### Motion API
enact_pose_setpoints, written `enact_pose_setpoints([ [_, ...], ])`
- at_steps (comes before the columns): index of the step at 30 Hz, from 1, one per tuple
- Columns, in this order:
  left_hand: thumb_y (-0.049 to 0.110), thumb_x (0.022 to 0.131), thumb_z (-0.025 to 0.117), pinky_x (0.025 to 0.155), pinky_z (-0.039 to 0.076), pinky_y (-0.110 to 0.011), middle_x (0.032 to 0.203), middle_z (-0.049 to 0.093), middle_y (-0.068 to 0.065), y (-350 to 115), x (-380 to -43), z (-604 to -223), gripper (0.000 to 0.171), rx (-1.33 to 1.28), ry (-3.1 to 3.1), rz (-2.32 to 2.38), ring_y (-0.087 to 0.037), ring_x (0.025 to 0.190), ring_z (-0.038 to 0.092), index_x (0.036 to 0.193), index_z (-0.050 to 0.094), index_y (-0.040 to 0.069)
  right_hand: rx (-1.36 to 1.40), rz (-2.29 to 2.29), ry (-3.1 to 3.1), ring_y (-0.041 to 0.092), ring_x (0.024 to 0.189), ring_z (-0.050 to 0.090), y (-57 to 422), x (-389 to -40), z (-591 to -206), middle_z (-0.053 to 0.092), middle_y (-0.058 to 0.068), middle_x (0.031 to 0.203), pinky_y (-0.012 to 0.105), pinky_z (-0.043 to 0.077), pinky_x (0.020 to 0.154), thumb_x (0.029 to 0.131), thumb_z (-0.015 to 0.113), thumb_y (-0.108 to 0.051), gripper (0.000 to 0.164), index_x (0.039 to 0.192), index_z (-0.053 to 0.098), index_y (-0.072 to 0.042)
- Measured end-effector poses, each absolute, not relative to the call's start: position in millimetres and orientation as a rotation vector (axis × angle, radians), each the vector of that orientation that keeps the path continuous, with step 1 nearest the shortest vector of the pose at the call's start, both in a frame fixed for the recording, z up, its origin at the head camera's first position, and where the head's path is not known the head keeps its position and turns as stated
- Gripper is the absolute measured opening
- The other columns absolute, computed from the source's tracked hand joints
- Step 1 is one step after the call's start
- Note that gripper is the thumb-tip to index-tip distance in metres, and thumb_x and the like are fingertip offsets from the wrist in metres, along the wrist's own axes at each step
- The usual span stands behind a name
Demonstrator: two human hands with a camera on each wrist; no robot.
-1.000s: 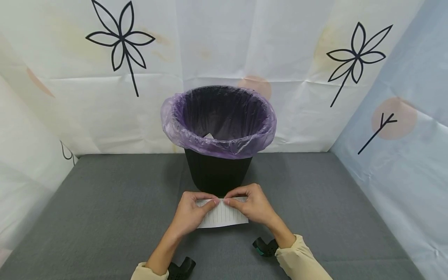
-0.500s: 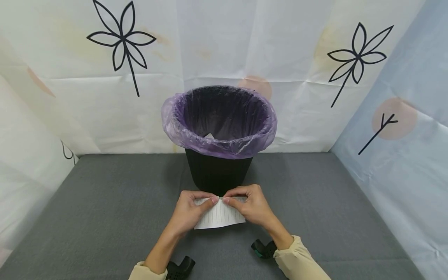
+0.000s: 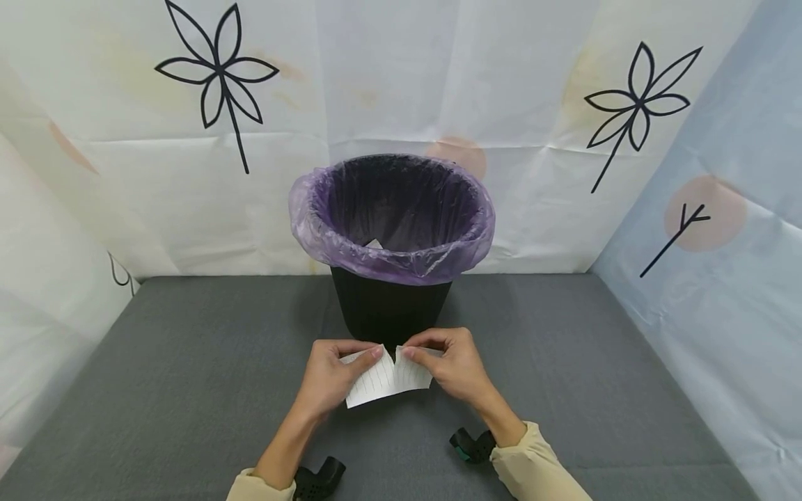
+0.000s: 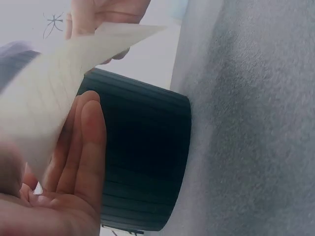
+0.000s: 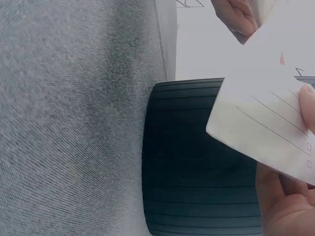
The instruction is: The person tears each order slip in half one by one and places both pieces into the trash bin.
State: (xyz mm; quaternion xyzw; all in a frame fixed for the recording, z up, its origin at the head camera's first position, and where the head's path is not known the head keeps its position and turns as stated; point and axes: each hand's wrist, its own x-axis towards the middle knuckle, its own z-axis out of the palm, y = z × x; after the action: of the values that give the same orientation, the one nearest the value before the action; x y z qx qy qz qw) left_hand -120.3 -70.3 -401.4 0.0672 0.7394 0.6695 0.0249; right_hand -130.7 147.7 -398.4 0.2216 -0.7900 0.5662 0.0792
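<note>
A lined white sheet of paper (image 3: 374, 383) hangs between the two hands in front of the bin, split by a V-shaped tear from its top edge. Its lower part is still joined. My left hand (image 3: 332, 372) pinches the paper beside the tear between thumb and fingers. On the other side my right hand (image 3: 452, 362) pinches it the same way. In the right wrist view the paper (image 5: 261, 120) shows printed lines and small boxes. The black bin (image 3: 391, 306) has a purple liner bag (image 3: 401, 268) folded over its rim.
A scrap of white paper (image 3: 374, 243) lies inside the bin. Grey cloth covers the table (image 3: 207, 390). Printed white curtains (image 3: 388, 83) stand behind and at the sides. Black wrist devices (image 3: 473, 445) sit under both forearms.
The paper's top edge has torn open between the fingers, leaving a V-shaped gap. My left hand has moved slightly left, and the sheet's halves tilt apart.
</note>
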Motion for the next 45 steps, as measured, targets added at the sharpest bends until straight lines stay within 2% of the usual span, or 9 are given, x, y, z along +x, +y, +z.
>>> enact_pose_setpoints([
  [7,0.006,0.088,0.08,0.052,0.051,-0.024,0.084,0.075,-0.016,-75,-124,-403,0.013,0.186,2.28,2.156,-0.015,0.059,0.065,0.095,0.079,-0.005,0.586,1.735,-2.315,0.011,0.067,0.061,153,-133,-396,0.075,0.008,0.081,0.024,0.049,0.056,0.086,0.081,-0.004,0.004,0.087,0.079,-0.001],
  [16,0.004,0.089,0.079,0.053,0.051,-0.023,0.089,0.075,-0.017,-80,-126,-402,0.014,0.1,2.34,2.212,-0.013,0.06,0.065,0.098,0.078,-0.007,0.587,1.742,-2.227,0.006,0.06,0.054,160,-135,-393,0.074,0.01,0.08,0.021,0.043,0.05,0.087,0.079,0.0,0.005,0.088,0.077,0.005],
  [18,0.005,0.089,0.079,0.054,0.051,-0.023,0.089,0.075,-0.017,-81,-126,-403,0.014,0.088,2.353,2.208,-0.013,0.06,0.065,0.098,0.078,-0.006,0.576,1.74,-2.226,0.007,0.059,0.053,161,-135,-392,0.074,0.01,0.079,0.021,0.042,0.05,0.086,0.079,0.0,0.005,0.087,0.077,0.005],
  [25,0.01,0.089,0.08,0.053,0.051,-0.025,0.094,0.075,-0.016,-83,-126,-401,0.016,0.026,2.387,2.187,-0.014,0.062,0.064,0.097,0.079,-0.004,0.524,1.76,-2.224,0.012,0.066,0.066,164,-135,-388,0.075,0.012,0.081,0.024,0.052,0.056,0.086,0.079,0.001,0.005,0.087,0.077,0.006],
  [29,0.01,0.088,0.08,0.054,0.052,-0.025,0.095,0.076,-0.015,-83,-125,-399,0.014,0.045,2.359,2.181,-0.015,0.063,0.065,0.097,0.08,-0.002,0.531,1.775,-2.237,0.012,0.067,0.066,165,-135,-386,0.075,0.013,0.082,0.024,0.052,0.055,0.086,0.078,0.001,0.008,0.088,0.076,0.008],
  [40,0.008,0.087,0.081,0.056,0.054,-0.029,0.092,0.077,-0.012,-80,-118,-382,0.009,0.181,2.351,2.124,-0.02,0.069,0.068,0.093,0.081,0.002,0.602,1.772,-2.227,0.013,0.068,0.067,165,-129,-377,0.075,0.012,0.084,0.027,0.054,0.054,0.086,0.078,0.002,0.004,0.09,0.078,0.003],
  [45,0.014,0.088,0.082,0.059,0.055,-0.031,0.091,0.077,-0.007,-80,-116,-366,0.01,0.292,2.419,2.082,-0.02,0.074,0.07,0.094,0.082,0.006,0.643,1.752,-2.205,0.014,0.07,0.067,166,-127,-367,0.075,0.011,0.085,0.027,0.054,0.056,0.086,0.078,0.004,0.004,0.09,0.078,0.001],
])
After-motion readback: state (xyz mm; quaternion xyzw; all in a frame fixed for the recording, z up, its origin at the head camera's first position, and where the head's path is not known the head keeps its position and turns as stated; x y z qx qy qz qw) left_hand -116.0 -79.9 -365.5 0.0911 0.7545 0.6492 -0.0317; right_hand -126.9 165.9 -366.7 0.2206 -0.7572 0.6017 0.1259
